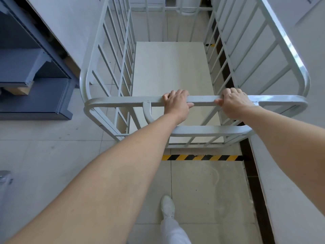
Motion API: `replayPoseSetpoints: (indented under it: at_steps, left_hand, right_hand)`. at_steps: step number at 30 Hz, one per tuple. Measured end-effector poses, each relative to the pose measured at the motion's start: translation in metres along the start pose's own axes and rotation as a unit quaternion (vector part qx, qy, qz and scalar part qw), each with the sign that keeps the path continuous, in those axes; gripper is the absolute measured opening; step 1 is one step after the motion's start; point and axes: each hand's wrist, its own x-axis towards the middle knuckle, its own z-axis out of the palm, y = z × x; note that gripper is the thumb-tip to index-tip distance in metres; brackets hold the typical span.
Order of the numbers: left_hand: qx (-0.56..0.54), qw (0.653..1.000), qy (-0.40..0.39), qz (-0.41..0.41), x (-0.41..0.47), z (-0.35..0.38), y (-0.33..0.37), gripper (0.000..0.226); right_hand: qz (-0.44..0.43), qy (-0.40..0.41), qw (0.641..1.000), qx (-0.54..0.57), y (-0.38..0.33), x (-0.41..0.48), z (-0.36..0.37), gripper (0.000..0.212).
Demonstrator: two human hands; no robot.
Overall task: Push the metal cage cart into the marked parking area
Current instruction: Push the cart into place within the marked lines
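1. The metal cage cart (168,67) stands straight ahead of both hands. Its near end is just past the yellow-and-black floor tape (202,157), which lies below the wrists.
2. The left hand (177,104) and right hand (234,103) each curl round the top rail (204,101) (fingers over, thumbs on the near side), a little apart.
3. A dark blue shelving unit (35,88) stands left of the left hand, and a pale wall (290,173) runs right of the right hand. A white shoe (168,206) is on the floor nearer than the tape.
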Motion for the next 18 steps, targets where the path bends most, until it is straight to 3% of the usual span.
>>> replayPoseSetpoints:
  at_steps: [7,12,15,18]
  left_hand:
    - [0.001,1.000,-0.009,0.004,-0.008,-0.001,-0.005,0.025]
    - [-0.005,0.995,-0.091,0.043,-0.005,-0.031,-0.024,0.039]
    - [0.003,0.999,-0.047,-0.005,-0.009,-0.070,-0.072,0.048]
    - [0.011,0.995,-0.066,-0.068,-0.029,-0.101,-0.128,0.052]
  right_hand:
    - [0.007,0.009,1.000,-0.011,-0.007,-0.008,0.007,0.052]
    - [0.040,-0.040,0.998,0.040,-0.015,-0.010,-0.005,0.051]
    - [0.055,-0.056,0.996,0.029,-0.029,-0.016,-0.013,0.057]
    - [0.017,-0.025,0.999,0.027,-0.064,-0.020,-0.012,0.059]
